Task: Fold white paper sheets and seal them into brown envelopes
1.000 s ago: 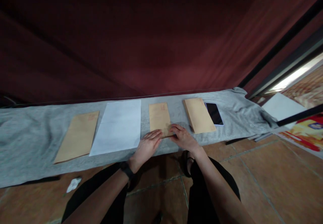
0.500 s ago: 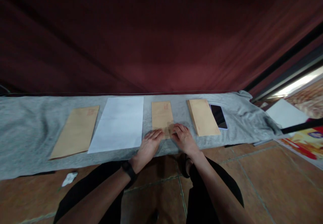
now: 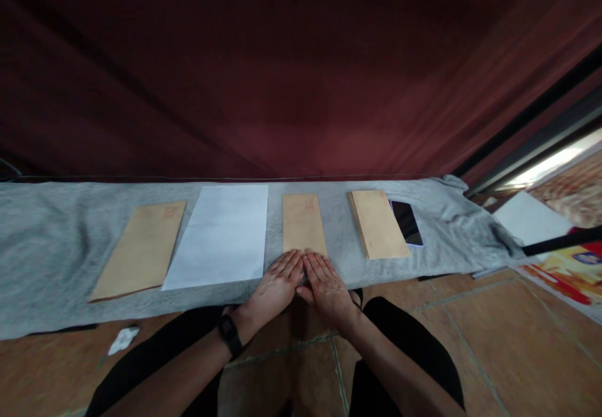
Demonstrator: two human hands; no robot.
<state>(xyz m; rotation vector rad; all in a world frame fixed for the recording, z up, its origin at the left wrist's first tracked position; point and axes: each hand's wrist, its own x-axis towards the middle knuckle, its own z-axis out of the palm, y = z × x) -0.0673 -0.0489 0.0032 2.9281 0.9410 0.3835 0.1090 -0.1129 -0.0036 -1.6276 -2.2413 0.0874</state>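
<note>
A brown paper envelope lies flat in front of me on the grey cloth, red print near its top right corner. My left hand rests palm down on its near end, fingers stretched out flat. Beside it, almost touching at the fingertips, my right hand lies flat on the same end with its thumb a little apart. The near edge of the envelope is hidden under both hands. Neither hand grips anything.
To the left are white paper sheets and brown envelopes. On the right sit a stack of brown envelopes and a phone. Grey cloth covers the narrow surface, and a dark red curtain hangs behind.
Both hands have moved toward me to the envelope's near end and closer together. Their curled fingers have straightened and now lie flat.
</note>
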